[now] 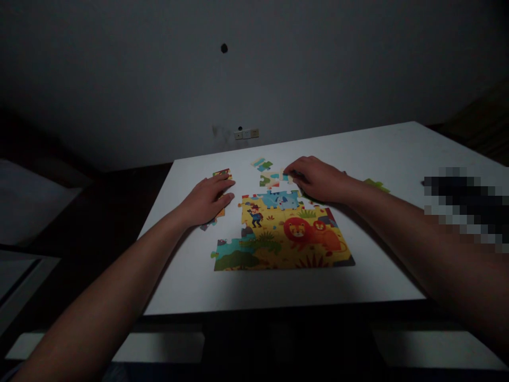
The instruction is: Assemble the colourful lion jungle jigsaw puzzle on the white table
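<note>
A partly joined jigsaw puzzle (274,228) lies on the white table, showing red lions, a crocodile, a blue elephant and a small figure with a hat. Left of it, my left hand (207,199) rests palm down with fingers apart, covering part of some colourful puzzle pieces (220,215). Beyond the puzzle's top edge, the curled fingers of my right hand (318,178) close on a pale puzzle piece (286,177). Right beside that piece's left side lies a cream and green puzzle piece (269,179). Green pieces under my right wrist are mostly hidden.
Farther back on the table (191,286) lie loose blue and green pieces (261,163). A green piece (377,184) shows beyond my right forearm. A pixelated dark object (469,204) is at the right. Behind the table stands a grey wall with sockets (246,134).
</note>
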`<action>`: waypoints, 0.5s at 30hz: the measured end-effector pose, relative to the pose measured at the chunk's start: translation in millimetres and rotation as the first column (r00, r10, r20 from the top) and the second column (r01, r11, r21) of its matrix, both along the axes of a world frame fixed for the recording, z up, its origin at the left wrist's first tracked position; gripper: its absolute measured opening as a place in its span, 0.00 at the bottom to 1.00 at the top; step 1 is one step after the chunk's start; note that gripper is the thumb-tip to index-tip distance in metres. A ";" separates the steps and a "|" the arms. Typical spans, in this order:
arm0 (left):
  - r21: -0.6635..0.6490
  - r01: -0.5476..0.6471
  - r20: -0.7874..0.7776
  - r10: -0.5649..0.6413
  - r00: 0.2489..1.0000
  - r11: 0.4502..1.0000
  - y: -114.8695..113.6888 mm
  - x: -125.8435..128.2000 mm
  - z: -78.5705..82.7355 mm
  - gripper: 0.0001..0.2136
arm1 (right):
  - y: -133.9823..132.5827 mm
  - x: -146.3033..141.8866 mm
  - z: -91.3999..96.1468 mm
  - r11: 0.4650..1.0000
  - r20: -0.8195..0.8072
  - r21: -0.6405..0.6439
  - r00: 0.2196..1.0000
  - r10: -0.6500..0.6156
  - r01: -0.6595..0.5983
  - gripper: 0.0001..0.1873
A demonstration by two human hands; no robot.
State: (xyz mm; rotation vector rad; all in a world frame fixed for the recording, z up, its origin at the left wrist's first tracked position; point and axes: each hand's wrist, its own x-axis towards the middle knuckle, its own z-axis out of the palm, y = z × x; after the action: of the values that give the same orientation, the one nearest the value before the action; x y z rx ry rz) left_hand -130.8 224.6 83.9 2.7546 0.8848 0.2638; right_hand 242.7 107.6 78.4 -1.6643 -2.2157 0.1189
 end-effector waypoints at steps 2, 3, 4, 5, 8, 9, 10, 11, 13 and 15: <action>0.002 0.002 0.025 -0.002 1.000 1.000 3.2 -1.0 0.9 0.26 | -0.6 -0.7 1.6 1.000 -0.003 -0.018 1.000 -0.008 0.008 0.23; 0.002 0.003 0.038 -0.003 0.999 1.000 4.4 -1.4 1.5 0.25 | -0.6 -0.8 2.4 0.999 -0.003 -0.029 1.000 -0.015 0.015 0.23; 0.002 0.004 0.048 -0.004 0.999 1.000 5.4 -1.9 2.2 0.24 | -0.5 -0.7 2.9 0.999 -0.004 -0.036 1.000 -0.023 0.023 0.23; 0.002 0.004 0.052 -0.004 0.999 1.000 6.3 -2.3 2.8 0.24 | -0.2 -0.5 2.9 0.999 -0.004 -0.038 1.000 -0.028 0.028 0.23; 0.006 -0.002 0.039 0.002 0.999 1.000 8.8 -4.0 3.8 0.25 | 1.6 1.0 0.3 0.999 -0.012 -0.025 0.999 -0.033 0.033 0.23; 0.008 -0.006 0.037 0.005 0.999 1.000 9.5 -4.7 3.6 0.25 | 2.4 1.8 -1.2 0.999 -0.012 -0.020 0.999 -0.036 0.035 0.23; 0.007 -0.007 0.040 0.007 0.999 1.000 10.1 -5.4 3.3 0.25 | 3.3 2.6 -2.7 0.999 -0.007 -0.017 0.999 -0.040 0.040 0.23; 0.004 -0.008 0.048 0.007 0.999 1.000 10.7 -6.0 2.8 0.25 | 4.1 3.5 -4.0 0.999 0.000 -0.015 0.999 -0.047 0.047 0.23; -0.006 -0.009 0.067 0.009 0.998 1.000 11.5 -7.2 1.7 0.25 | 5.3 5.3 -5.7 0.997 0.020 -0.016 0.997 -0.069 0.069 0.24; -0.018 -0.008 0.080 0.010 0.997 1.000 11.9 -7.8 0.8 0.25 | 5.8 6.4 -5.7 0.995 0.047 -0.022 0.995 -0.092 0.093 0.25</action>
State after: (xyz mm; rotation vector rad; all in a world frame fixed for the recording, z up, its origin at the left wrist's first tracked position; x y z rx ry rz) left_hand -138.7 236.5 84.7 2.7037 0.8749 0.3630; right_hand 249.1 113.4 72.8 -1.7960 -2.1742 0.0843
